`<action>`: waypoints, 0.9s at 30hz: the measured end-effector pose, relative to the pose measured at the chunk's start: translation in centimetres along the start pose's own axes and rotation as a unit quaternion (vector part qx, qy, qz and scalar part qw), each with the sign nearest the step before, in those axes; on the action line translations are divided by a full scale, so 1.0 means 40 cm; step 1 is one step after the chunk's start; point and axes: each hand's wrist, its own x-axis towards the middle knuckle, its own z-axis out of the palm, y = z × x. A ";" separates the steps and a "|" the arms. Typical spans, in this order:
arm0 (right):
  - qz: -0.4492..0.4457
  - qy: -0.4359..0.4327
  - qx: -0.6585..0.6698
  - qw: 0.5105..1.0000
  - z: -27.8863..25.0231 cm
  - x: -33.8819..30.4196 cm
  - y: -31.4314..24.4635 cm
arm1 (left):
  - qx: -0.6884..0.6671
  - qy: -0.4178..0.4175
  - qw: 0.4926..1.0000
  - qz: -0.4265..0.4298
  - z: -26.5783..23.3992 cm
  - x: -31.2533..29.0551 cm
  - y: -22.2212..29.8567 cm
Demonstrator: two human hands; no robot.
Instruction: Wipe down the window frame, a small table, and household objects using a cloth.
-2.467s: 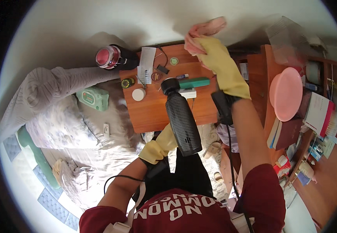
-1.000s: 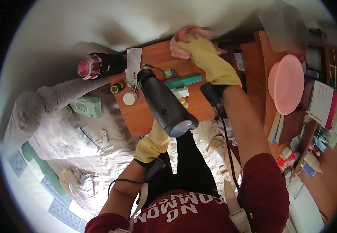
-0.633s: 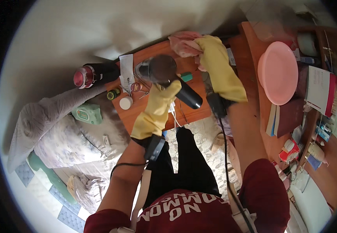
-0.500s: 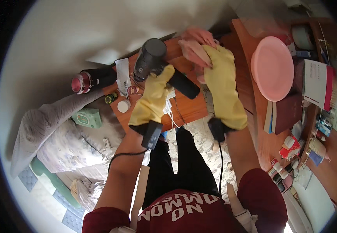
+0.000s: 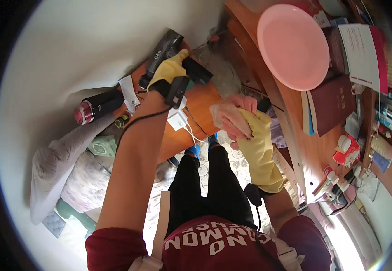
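My left hand (image 5: pixel 166 72), in a yellow glove, is closed round a black hair dryer (image 5: pixel 163 50) at the far side of the wooden table; the dryer's handle (image 5: pixel 198 71) sticks out to the right. My right hand (image 5: pixel 250 124), also yellow-gloved, is raised right of the table. A crumpled pink, translucent glove-like thing (image 5: pixel 231 115) is at its fingers, which are mostly hidden; the hand appears closed on it. Black boxes with cables are strapped at both wrists.
A white adapter (image 5: pixel 176 119) with cables lies on the table (image 5: pixel 200 99). At left are a dark thermos (image 5: pixel 101 106), a paper slip (image 5: pixel 128 92) and a green wipes pack (image 5: pixel 103 146). Right, a pink basin (image 5: pixel 293 47) and books (image 5: pixel 333 104) occupy a wooden desk.
My right hand has come down and nearer, with the pink thing. My left hand has moved farther away and left with the hair dryer, whose barrel now lies more flat. The view has shifted.
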 end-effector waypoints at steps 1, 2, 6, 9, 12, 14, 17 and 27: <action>-0.020 0.004 -0.008 1.000 0.000 -0.006 0.023 | 0.004 -0.005 1.000 0.001 0.004 0.008 -0.004; -0.015 0.006 -0.006 1.000 0.002 -0.018 0.046 | 0.036 0.008 0.999 -0.022 0.009 0.014 -0.007; -0.041 0.030 -0.072 0.996 0.013 -0.039 0.099 | 0.111 0.004 0.993 -0.045 0.019 0.038 -0.019; -0.030 0.017 -0.073 0.997 0.030 -0.042 0.124 | 0.123 -0.001 0.992 -0.017 0.025 0.028 -0.033; -0.056 -0.009 -0.108 0.993 0.101 -0.018 0.156 | 0.146 0.049 0.982 0.112 0.028 -0.010 -0.023; -0.074 -0.027 -0.145 0.986 0.217 0.015 0.094 | 0.071 0.113 0.979 0.155 0.007 -0.024 -0.243; -0.148 -0.102 -0.276 0.944 0.283 0.079 0.207 | 0.230 0.195 0.872 0.385 0.018 -0.088 -0.152; -0.091 -0.231 -0.350 0.903 0.233 -0.099 0.323 | -0.338 0.329 0.867 -0.158 0.237 -0.652 -0.259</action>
